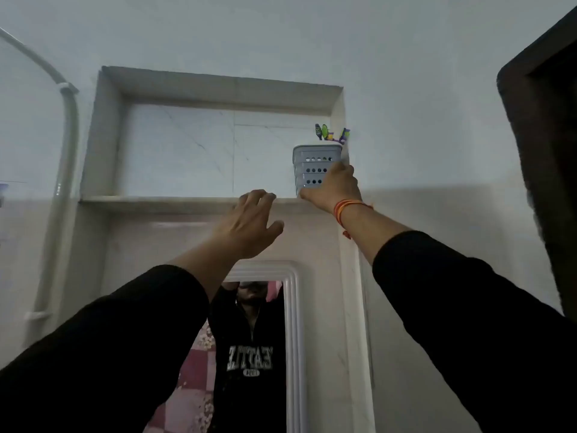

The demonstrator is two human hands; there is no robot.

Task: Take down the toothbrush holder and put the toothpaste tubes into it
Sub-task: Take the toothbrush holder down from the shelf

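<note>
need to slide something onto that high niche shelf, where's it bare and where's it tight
The shelf ledge looks bare from the niche's left wall across to the left hand, as far as this low angle shows. It is crowded only at the right end, where the toothbrush holder stands in the corner with the right hand gripping it.

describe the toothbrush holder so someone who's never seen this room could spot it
Above the mirror is a recessed wall niche. In its right corner stands the holder: a pale grey plastic cup with rows of round holes, the right hand closed on it. Only it holds colourful brush ends.
</note>
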